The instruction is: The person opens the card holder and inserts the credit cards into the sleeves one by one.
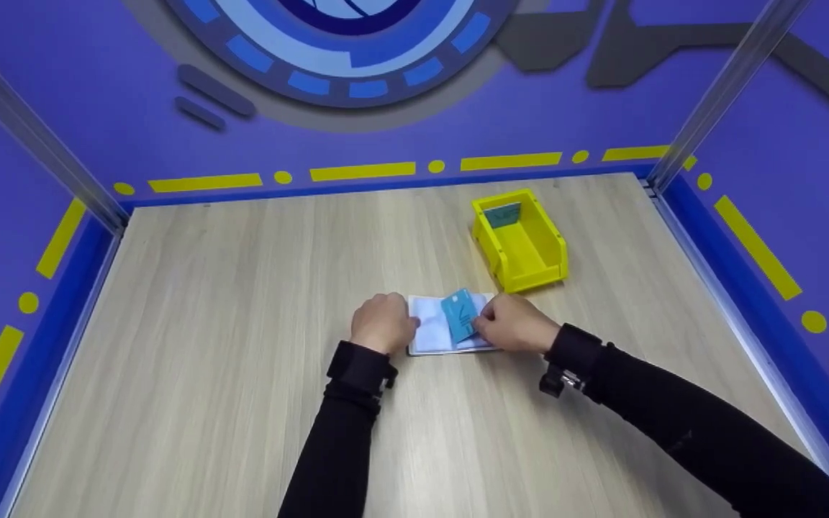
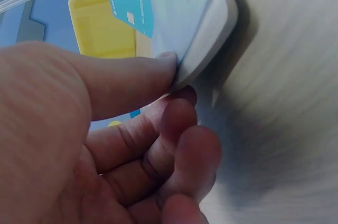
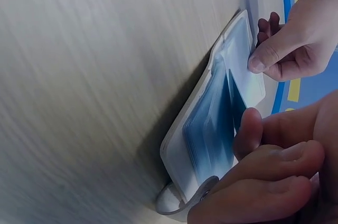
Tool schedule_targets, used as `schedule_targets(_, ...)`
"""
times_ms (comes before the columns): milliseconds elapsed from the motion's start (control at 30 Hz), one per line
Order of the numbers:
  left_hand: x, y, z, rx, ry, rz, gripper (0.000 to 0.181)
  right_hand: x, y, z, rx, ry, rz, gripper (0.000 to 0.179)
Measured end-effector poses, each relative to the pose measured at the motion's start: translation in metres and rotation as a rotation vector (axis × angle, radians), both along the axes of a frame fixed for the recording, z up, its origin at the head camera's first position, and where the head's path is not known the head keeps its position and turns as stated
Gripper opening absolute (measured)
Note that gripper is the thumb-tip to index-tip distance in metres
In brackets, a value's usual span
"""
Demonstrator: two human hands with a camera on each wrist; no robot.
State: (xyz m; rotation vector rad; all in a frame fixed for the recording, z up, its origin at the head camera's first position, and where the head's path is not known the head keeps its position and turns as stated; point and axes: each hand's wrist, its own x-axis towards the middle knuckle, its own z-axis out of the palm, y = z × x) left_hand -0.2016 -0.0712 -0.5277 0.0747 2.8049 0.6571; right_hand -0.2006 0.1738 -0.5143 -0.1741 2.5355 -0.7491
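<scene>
Thumb on top and fingertips beneath, the left hand (image 1: 384,324) gripped the left edge of an open card holder (image 1: 429,332), its grasp nearly closed around that margin. Opposite, the right hand (image 1: 519,322) pinched a blue card (image 1: 460,314) between thumb and finger, its remaining fingers bent. That card stood tilted over the middle of the card holder (a small pale chip and a line of printed numbers showed in the left wrist view); whether its lower edge sat inside a sleeve could not be told. Clear, bluish sleeves (image 3: 198,129) lay stacked on the right half of the card holder, and a grey strap (image 3: 203,188) with a snap curved up at its right end, near the right hand.

Black bands (image 1: 574,351) circled both wrists above black sleeves of clothing. Just beyond the card holder, toward the right, stood a yellow bin (image 1: 538,279), upright, with a darker card (image 1: 502,215) leaning against its far wall. Everything rested on a pale wood-grain table (image 1: 227,324), and purple-blue walls (image 1: 98,108) rose around it, marked low down with yellow dashes (image 1: 204,183) and dots.
</scene>
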Motion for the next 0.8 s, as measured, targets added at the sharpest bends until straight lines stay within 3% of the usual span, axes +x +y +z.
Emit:
schedule_targets(500,0.0009,0.0003,0.0013,-0.013,0.018,-0.015,0.037,-0.0033,0.0009,-0.0028,-0.014,-0.01,0.099,0.048)
schedule_targets(800,0.001,-0.0007,0.0006,-0.009,0.032,-0.021,0.037,-0.0041,-0.0047,-0.005,0.005,0.053,0.006,0.036)
